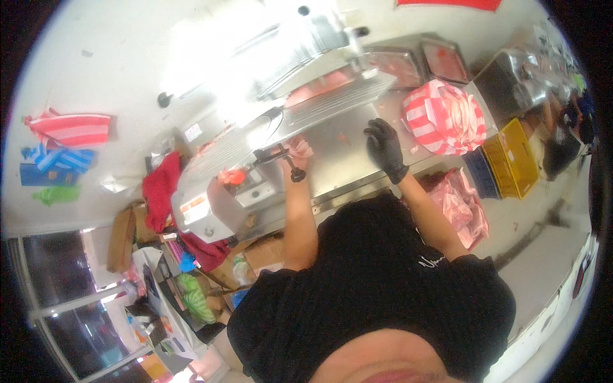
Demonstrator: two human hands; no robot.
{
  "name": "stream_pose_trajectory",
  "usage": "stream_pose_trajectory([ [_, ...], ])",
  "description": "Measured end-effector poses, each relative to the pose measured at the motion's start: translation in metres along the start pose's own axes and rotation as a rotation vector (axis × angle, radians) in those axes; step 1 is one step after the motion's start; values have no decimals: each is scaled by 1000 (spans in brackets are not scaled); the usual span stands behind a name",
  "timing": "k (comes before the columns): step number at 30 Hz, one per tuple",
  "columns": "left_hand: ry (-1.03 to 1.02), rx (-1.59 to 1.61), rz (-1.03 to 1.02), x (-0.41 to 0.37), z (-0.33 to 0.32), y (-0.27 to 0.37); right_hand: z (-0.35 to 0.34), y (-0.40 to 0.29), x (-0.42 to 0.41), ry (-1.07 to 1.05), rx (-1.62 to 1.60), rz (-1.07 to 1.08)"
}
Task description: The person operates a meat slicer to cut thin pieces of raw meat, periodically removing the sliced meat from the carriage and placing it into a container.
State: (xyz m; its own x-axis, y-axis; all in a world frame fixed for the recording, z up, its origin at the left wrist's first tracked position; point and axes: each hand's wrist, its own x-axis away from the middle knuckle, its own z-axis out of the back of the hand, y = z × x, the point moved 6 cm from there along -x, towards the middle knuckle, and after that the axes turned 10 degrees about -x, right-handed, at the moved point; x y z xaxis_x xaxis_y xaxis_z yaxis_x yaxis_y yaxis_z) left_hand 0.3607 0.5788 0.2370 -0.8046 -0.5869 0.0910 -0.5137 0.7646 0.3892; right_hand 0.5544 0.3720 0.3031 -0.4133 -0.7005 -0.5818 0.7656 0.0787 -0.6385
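A metal meat slicer [335, 98] stands before me, with a pink block of meat [322, 87] on its ridged carriage. My left hand [293, 160] reaches in beside the slicer's blade housing, partly hidden by a black knob and bracket; thin pink meat slices [300, 147] lie at its fingers, and its grip is unclear. My right hand [383, 143], in a black glove, hovers over the steel table [342, 165] with its fingers a little bent and nothing in it. To its right, sliced meat [464, 119] lies heaped on a red-and-white striped plastic bag [421, 115].
Two trays of meat [395, 67] [445, 60] stand at the back. Yellow [517, 158] and blue crates [481, 172] stand at the right, near pink-wrapped meat [455, 206]. A red cloth [163, 191] hangs at the slicer's left end. Another person's arm [550, 112] shows at the far right.
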Motion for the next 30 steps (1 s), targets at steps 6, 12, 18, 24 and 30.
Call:
stream_pose_trajectory([
  [6,-193,-110,-22,-17,-2,-4,0,18,11,-42,69,-59],
  [12,-268,-139,-132,-12,-3,0,-1,12,9,-20,17,-51],
  [18,-393,-85,-110,-14,-11,1,-2,14,9,-23,20,-50],
  [24,218,-143,-44,-8,-52,-14,6,21,16,-17,74,-74],
  [30,132,-243,217,9,-20,-39,-1,-13,1,-12,-49,82],
])
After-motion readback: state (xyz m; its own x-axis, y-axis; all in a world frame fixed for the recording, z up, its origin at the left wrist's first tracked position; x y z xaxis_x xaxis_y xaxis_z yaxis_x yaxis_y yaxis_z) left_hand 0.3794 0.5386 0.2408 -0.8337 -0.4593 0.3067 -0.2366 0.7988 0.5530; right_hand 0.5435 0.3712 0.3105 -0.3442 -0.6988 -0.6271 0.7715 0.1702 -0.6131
